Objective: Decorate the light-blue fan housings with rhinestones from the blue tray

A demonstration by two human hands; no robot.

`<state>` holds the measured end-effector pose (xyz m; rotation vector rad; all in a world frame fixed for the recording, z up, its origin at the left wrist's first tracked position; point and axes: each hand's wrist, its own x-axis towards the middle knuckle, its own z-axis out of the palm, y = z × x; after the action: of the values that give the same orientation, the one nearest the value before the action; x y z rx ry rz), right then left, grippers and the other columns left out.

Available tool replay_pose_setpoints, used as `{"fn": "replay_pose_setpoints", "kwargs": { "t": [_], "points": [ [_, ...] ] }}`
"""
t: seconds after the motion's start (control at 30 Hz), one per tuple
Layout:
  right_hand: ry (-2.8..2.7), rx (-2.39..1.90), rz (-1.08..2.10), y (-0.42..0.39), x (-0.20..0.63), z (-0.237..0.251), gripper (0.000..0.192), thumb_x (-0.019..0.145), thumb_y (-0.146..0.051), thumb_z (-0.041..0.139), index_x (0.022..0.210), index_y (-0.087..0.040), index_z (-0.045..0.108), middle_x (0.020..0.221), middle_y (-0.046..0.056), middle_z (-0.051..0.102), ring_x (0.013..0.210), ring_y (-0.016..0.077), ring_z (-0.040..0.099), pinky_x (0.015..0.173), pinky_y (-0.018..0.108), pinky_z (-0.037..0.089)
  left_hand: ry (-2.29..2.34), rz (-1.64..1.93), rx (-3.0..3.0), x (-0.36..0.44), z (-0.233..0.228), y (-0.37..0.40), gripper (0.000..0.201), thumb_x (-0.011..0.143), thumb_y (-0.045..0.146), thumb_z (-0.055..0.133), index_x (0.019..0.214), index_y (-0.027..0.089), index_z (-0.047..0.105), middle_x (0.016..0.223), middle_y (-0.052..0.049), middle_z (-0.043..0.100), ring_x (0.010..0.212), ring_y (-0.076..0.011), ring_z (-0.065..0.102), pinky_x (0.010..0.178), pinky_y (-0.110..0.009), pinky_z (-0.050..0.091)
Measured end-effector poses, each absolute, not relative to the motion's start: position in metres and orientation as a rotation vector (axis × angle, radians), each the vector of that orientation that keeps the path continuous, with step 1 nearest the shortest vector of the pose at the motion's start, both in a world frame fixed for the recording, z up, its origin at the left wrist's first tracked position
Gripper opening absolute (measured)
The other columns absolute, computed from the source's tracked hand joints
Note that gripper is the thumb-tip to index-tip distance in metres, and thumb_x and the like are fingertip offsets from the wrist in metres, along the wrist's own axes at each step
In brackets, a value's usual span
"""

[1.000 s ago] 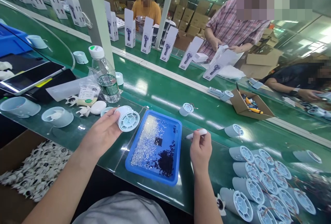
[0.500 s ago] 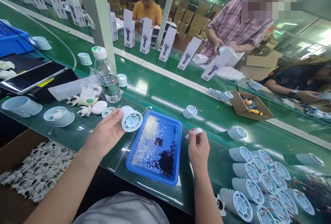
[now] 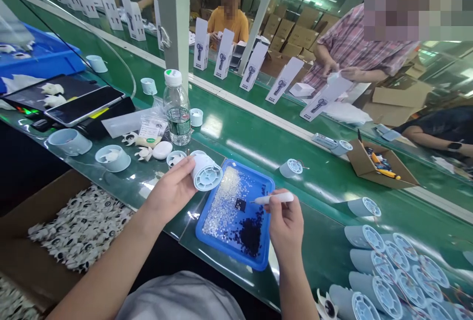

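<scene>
In my left hand (image 3: pixel 170 191) is a light blue plastic fan housing (image 3: pixel 207 176), its spoked round end facing me. The fingers wrap its side, above the left edge of a blue tray (image 3: pixel 229 253). My right hand (image 3: pixel 287 224) grips a white pen-shaped tool (image 3: pixel 275 198) with a thin tip. That tip points left over the tray, close to a small dark square (image 3: pixel 240 205); I cannot tell whether they touch. Inside the tray lie many tiny clear pieces (image 3: pixel 220 211) and a pile of tiny black pieces (image 3: pixel 250 236).
Several blue housings (image 3: pixel 373 261) with wires stand at the right. A water bottle (image 3: pixel 178 113), a phone (image 3: pixel 85 106) and loose white fan blades (image 3: pixel 144 153) lie left. Below is a carton of fan blades (image 3: pixel 84 226). Across the green belt (image 3: pixel 236 133), people handle white boxes (image 3: pixel 254 66).
My right hand has brought the white tool leftward over the tray, tip toward the dark square. My left hand still holds the housing. The whole view has shifted, moving the scene rightward.
</scene>
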<state>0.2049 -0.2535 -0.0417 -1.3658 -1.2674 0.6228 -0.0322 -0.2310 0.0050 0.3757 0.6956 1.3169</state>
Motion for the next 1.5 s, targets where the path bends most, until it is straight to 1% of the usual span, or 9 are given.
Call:
{"fn": "replay_pose_setpoints", "kwargs": {
  "t": [0.17,0.3,0.33,0.4,0.5,0.6,0.77,1.03,1.5],
  "points": [
    [-1.519,-1.425,0.628,-0.251,0.194,-0.052,0.02,0.087,-0.04,0.056,0.089,-0.02,0.058,0.075,0.001,0.062,0.066,0.0163,0.059,0.063,0.03,0.048,0.763,1.282,0.405,-0.034,0.003,-0.234,0.015,0.085,0.018,0.059,0.095,0.015,0.07,0.091,-0.006,0.067,0.077,-0.0138,0.062,0.066,-0.023,0.055],
    [-1.471,-1.406,0.701,-0.262,0.188,-0.034,0.018,0.088,-0.037,0.057,0.09,-0.02,0.058,0.071,-0.001,0.059,0.06,0.0138,0.057,0.058,0.027,0.047,0.78,1.269,0.475,-0.03,0.004,-0.236,0.015,0.085,0.023,0.061,0.094,0.015,0.069,0.086,-0.005,0.066,0.075,-0.0124,0.06,0.064,-0.021,0.053],
    [-1.399,-1.361,0.696,-0.267,0.186,-0.026,0.016,0.089,-0.036,0.057,0.092,-0.02,0.058,0.074,-0.001,0.06,0.06,0.0131,0.058,0.058,0.027,0.049,0.779,1.27,0.491,-0.027,0.005,-0.236,0.015,0.085,0.025,0.062,0.093,0.015,0.069,0.085,-0.005,0.065,0.075,-0.0117,0.059,0.065,-0.021,0.053],
    [-1.23,-1.228,0.665,-0.279,0.182,-0.011,0.013,0.09,-0.032,0.058,0.097,-0.021,0.058,0.086,0.001,0.061,0.062,0.0121,0.061,0.061,0.028,0.053,0.775,1.271,0.503,-0.022,0.006,-0.237,0.013,0.085,0.026,0.063,0.09,0.015,0.068,0.083,-0.003,0.064,0.075,-0.0104,0.058,0.067,-0.02,0.052],
    [-1.105,-1.041,0.705,-0.293,0.175,0.005,0.01,0.091,-0.027,0.058,0.1,-0.023,0.058,0.102,0.004,0.06,0.074,0.0144,0.067,0.069,0.033,0.057,0.789,1.265,0.492,-0.012,0.009,-0.238,0.011,0.083,0.025,0.064,0.081,0.015,0.065,0.078,-0.001,0.06,0.071,-0.0091,0.055,0.065,-0.02,0.05],
    [-1.133,-1.013,0.748,-0.298,0.17,0.008,0.01,0.09,-0.023,0.059,0.1,-0.023,0.059,0.104,0.005,0.06,0.076,0.0156,0.069,0.072,0.036,0.06,0.826,1.264,0.55,-0.003,0.013,-0.241,0.016,0.083,0.029,0.065,0.077,0.015,0.061,0.076,0.0,0.058,0.071,-0.0093,0.055,0.067,-0.022,0.049],
    [-1.137,-1.043,0.752,-0.297,0.168,0.002,0.011,0.09,-0.023,0.059,0.1,-0.023,0.059,0.104,0.006,0.061,0.083,0.0191,0.071,0.07,0.034,0.061,0.889,1.272,0.638,0.005,0.018,-0.247,0.017,0.083,0.033,0.065,0.082,0.016,0.06,0.082,0.0,0.058,0.078,-0.0108,0.056,0.075,-0.024,0.048],
    [-1.126,-1.048,0.759,-0.297,0.172,0.0,0.01,0.09,-0.024,0.059,0.1,-0.022,0.058,0.104,0.006,0.061,0.074,0.0162,0.071,0.07,0.034,0.062,0.926,1.266,0.677,0.011,0.018,-0.249,0.018,0.082,0.034,0.065,0.082,0.017,0.06,0.081,0.0,0.057,0.079,-0.0112,0.055,0.077,-0.025,0.048],
    [-1.093,-1.054,0.748,-0.294,0.174,-0.006,0.01,0.09,-0.026,0.059,0.099,-0.022,0.058,0.103,0.007,0.062,0.072,0.0168,0.071,0.068,0.036,0.062,0.949,1.247,0.646,0.02,0.021,-0.245,0.02,0.081,0.034,0.067,0.081,0.016,0.058,0.082,-0.001,0.057,0.078,-0.0114,0.053,0.076,-0.026,0.048]
  ]
}}
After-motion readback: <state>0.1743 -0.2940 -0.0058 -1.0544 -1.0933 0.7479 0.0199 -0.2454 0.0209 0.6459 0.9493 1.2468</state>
